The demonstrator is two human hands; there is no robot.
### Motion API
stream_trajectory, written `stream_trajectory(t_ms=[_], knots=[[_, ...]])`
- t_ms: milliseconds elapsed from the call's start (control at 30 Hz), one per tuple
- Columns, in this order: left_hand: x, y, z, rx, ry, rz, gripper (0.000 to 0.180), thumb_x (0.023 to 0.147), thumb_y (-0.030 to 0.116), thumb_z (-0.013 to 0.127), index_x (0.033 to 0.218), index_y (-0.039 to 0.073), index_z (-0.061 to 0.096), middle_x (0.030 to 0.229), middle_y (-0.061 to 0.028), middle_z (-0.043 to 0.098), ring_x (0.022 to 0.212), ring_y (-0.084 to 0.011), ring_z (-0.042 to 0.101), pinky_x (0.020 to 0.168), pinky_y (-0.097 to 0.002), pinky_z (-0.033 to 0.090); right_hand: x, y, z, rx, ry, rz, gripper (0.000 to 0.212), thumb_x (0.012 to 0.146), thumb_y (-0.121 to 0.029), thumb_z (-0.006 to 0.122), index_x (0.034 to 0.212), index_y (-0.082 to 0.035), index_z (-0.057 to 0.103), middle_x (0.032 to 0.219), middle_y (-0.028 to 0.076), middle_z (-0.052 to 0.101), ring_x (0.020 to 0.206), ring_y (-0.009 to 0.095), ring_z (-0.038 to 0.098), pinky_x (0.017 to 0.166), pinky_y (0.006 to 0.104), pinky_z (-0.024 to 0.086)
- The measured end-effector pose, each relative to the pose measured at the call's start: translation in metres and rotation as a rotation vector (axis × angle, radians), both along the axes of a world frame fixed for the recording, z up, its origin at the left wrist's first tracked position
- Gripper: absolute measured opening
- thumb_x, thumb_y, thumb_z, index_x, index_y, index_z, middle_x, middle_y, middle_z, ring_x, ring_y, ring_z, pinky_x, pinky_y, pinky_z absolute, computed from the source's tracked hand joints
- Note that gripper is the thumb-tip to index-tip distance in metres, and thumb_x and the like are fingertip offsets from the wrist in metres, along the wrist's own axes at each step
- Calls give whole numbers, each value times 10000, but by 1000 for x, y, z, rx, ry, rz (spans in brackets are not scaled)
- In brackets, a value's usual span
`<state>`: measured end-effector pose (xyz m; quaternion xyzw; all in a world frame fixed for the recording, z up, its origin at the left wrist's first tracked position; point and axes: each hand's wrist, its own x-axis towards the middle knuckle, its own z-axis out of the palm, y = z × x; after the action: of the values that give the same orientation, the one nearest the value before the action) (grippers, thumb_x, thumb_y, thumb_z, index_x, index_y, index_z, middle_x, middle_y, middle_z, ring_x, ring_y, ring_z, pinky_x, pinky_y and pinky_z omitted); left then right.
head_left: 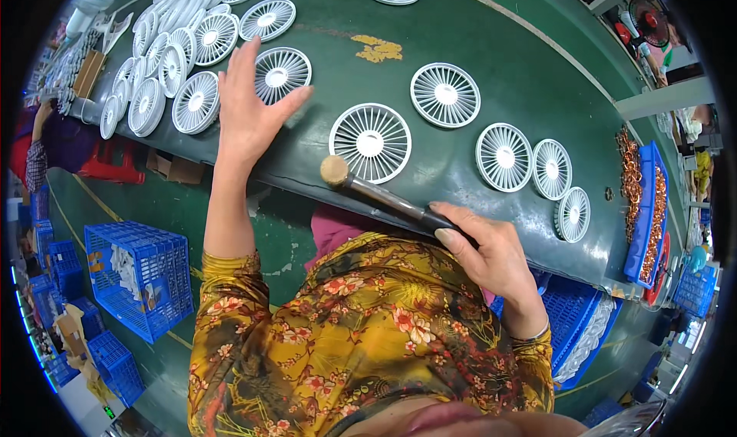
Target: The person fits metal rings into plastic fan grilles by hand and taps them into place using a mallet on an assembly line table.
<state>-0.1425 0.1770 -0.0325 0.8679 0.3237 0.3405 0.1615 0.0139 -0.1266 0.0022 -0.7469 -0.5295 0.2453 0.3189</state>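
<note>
My left hand (252, 113) is raised over the table's near edge, fingers spread and holding nothing. It partly covers a white spoked disc (288, 70) and is beside a crowd of similar discs at the left. My right hand (491, 253) is wrapped round the black grip of a small hammer (388, 199) with a metal shaft and a round tan head. The hammer slants left across the table edge. Its head overlaps the rim of one white spoked disc (370, 142) in the picture; whether they touch I cannot tell.
On the green table (530, 76) lie more discs, among them one disc (445, 95) and several to the right. A blue tray (649, 214) of copper-coloured pieces stands at the right end. Blue crates (142, 276) are on the floor; a person's arm (37, 149) shows at far left.
</note>
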Motion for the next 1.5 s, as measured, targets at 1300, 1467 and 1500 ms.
stream_trajectory(t_ms=[1300, 1467, 1500], knots=[[11, -66, -1, -247, -11, -194, 982, 588, 249, 854, 1391, 44, 328, 1230, -190, 532, 1172, -366, 492, 1055, -477, 355, 0, 42, -2, -92, -230, -111, 282, 942, -238, 530, 1197, -120, 544, 749, 176, 634, 664, 400, 602, 559, 479, 470], [4, -64, -5, -254, -35, -146, 1006, 569, 229, 864, 1398, 49, 322, 1206, -168, 543, 1147, -332, 511, 964, -426, 429, 2, 47, 23, -5, -111, -152, 284, 941, -219, 535, 1191, -89, 574, 788, 175, 648, 674, 371, 623, 581, 431, 489], [2, -64, -4, -253, -32, -143, 1006, 569, 229, 864, 1398, 49, 322, 1206, -168, 543, 1147, -332, 511, 964, -426, 429, -4, 44, 29, 27, -70, -177, 288, 931, -188, 552, 1196, -77, 579, 799, 176, 652, 678, 361, 626, 582, 401, 498]])
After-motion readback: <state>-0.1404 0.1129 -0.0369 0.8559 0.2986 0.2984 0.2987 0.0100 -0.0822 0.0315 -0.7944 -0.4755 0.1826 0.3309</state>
